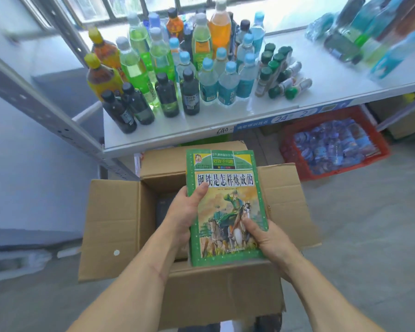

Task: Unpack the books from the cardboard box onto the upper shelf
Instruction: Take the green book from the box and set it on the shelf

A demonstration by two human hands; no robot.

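Now, from the head view, both hands, left hand (186,213) and right hand (265,238), clamp the green book (225,207) above the open cardboard box (120,226), and the crowded bottles (168,75) on the upper shelf (225,121) could topple if nudged.

Bright daylight pours from the windows (130,8) behind the shelf (225,121), washing its white surface with glare; bottles at upper right (369,32) smear with blur; wide-angle bending curves the frame edges.
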